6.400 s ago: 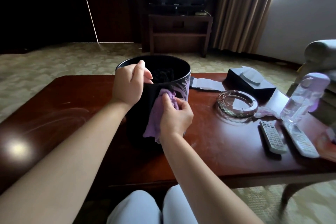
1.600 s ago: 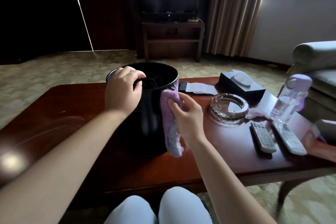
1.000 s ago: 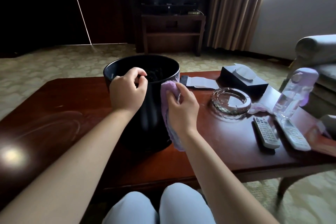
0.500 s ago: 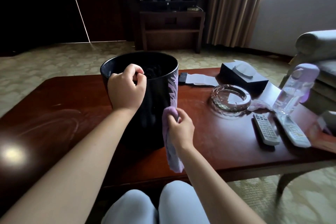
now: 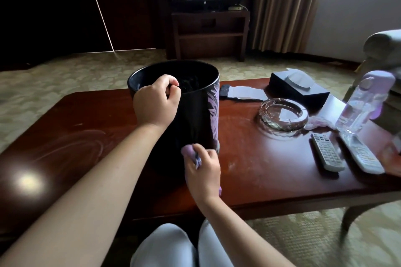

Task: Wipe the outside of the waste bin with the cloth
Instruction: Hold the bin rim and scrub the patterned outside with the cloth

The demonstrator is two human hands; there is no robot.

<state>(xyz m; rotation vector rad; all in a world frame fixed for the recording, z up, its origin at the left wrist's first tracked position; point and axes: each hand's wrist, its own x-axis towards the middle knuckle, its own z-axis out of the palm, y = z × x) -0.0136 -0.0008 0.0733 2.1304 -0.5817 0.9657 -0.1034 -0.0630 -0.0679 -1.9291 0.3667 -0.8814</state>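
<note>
A glossy black round waste bin stands upright on the dark red wooden table. My left hand grips its near rim, fingers curled over the edge. My right hand holds a purple cloth bunched in its fingers and presses it against the bin's lower near wall, close to the table top. Most of the cloth is hidden under the hand. A purple reflection of the cloth shows on the bin's right side.
To the right of the bin lie a glass ashtray, a dark tissue box, two remote controls, and a clear bottle with a purple cap. A black-and-white folder lies behind the bin. My knees sit below the table's near edge.
My right hand has slid the cloth down the bin's near wall from the rim to the base. My left hand has kept its grip on the rim.
</note>
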